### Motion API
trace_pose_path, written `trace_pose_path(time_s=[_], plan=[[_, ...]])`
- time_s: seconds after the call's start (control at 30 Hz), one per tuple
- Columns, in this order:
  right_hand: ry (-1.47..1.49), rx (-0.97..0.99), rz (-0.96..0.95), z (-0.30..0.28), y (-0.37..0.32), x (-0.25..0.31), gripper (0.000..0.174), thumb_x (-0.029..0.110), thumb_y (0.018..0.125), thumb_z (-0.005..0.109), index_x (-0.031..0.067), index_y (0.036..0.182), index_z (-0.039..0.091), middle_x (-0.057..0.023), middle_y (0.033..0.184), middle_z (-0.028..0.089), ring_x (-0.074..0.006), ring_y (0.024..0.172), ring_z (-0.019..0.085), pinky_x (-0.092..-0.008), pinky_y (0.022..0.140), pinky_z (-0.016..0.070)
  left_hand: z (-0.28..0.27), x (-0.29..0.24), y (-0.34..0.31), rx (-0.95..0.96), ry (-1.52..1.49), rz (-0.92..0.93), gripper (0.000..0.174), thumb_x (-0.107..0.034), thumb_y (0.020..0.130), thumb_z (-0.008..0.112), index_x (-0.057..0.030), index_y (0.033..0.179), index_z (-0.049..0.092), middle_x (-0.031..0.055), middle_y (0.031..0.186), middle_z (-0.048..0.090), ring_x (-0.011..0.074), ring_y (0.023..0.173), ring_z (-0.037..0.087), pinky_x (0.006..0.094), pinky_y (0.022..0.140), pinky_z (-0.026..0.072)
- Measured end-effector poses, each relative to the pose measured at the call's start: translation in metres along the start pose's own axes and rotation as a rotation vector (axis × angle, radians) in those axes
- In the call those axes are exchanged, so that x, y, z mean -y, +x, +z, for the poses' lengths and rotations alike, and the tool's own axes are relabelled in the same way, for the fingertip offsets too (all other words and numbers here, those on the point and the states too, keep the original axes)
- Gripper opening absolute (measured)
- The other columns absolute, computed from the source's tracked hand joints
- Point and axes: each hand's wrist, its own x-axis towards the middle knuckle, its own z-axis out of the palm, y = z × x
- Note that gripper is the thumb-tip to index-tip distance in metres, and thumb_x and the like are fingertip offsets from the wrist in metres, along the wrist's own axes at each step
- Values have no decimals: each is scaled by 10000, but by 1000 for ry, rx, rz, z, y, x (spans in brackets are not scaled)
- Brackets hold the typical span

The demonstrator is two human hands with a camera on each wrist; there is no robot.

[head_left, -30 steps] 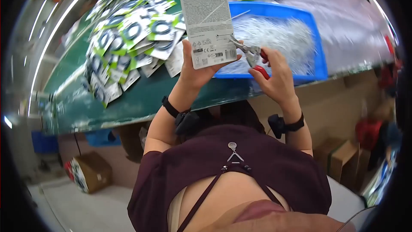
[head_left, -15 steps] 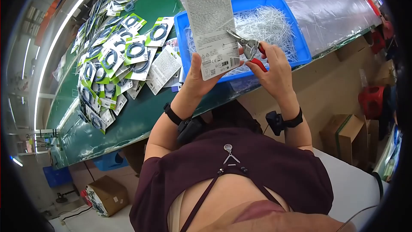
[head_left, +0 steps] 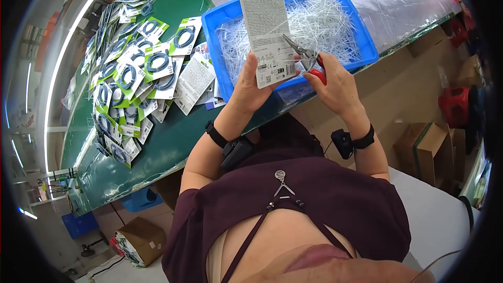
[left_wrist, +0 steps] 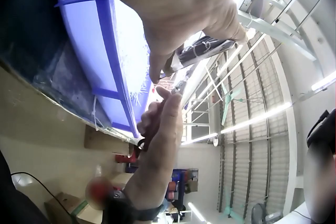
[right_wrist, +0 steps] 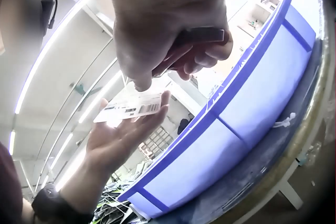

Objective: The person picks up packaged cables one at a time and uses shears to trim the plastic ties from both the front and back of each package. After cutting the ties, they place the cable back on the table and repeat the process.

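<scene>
The left hand (head_left: 250, 88) grips a white printed card pack (head_left: 266, 31) by its lower part, thumb on the near edge, text side toward the head camera. In the right hand (head_left: 338, 85) are red-handled cutters (head_left: 309, 57), their metal tips at the card's right side. The right wrist view shows the card (right_wrist: 131, 107) lying across the left hand's fingers, below the right hand (right_wrist: 168, 35). Coiled dark cable shows on the pack's other side in the left wrist view (left_wrist: 202, 50).
Behind the card stands a blue tray (head_left: 371, 47) with many thin white plastic strips (head_left: 330, 26). A heap of carded cable packs (head_left: 128, 73) lies to the left on the green table (head_left: 173, 141). Cardboard boxes (head_left: 419, 147) stand below at the right.
The head view has shifted. The card has tilted a little and moved slightly right in view, and the cutters' tips have moved from over the text to near its right edge.
</scene>
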Motion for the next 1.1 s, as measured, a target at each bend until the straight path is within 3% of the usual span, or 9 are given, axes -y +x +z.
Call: trace_pose_path(time_s=[0.07,0.33,0.9,1.03,1.1], plan=[[14,-16,-91,-6,0,4,514,363,883,636,14,1224,471,-192,1045,578,-377,955,584,-412,776,485,-3,0,-1,-13,-4,-9,736,-579,905,525,-137,1438,274,122,1372,452,296,1247,499,512,1002,449],[51,-6,-159,-2,7,15,525,376,878,641,18,1225,473,-189,1035,572,-374,940,580,-411,788,480,-6,7,-6,-38,23,-21,748,-580,888,555,-163,1440,271,102,1381,445,271,1254,489,468,998,459],[52,32,-86,14,5,5,539,388,880,642,6,1225,484,-188,1034,587,-375,926,597,-414,774,494,-8,12,-2,-43,-4,-54,739,-579,891,547,-164,1438,274,112,1389,439,278,1252,492,477,996,461],[70,40,-32,13,-3,-5,546,369,864,663,1,1226,486,-183,1043,578,-363,925,591,-404,794,493,-9,13,-1,-88,-32,-67,726,-583,907,513,-134,1433,292,120,1384,449,285,1249,495,483,1000,456],[-20,0,-88,6,-11,-13,559,357,851,679,-2,1229,481,-178,1052,569,-352,923,584,-396,800,488,-11,7,1,-8,-52,-23,741,-596,910,489,-113,1437,298,134,1379,458,296,1261,485,488,1013,442]])
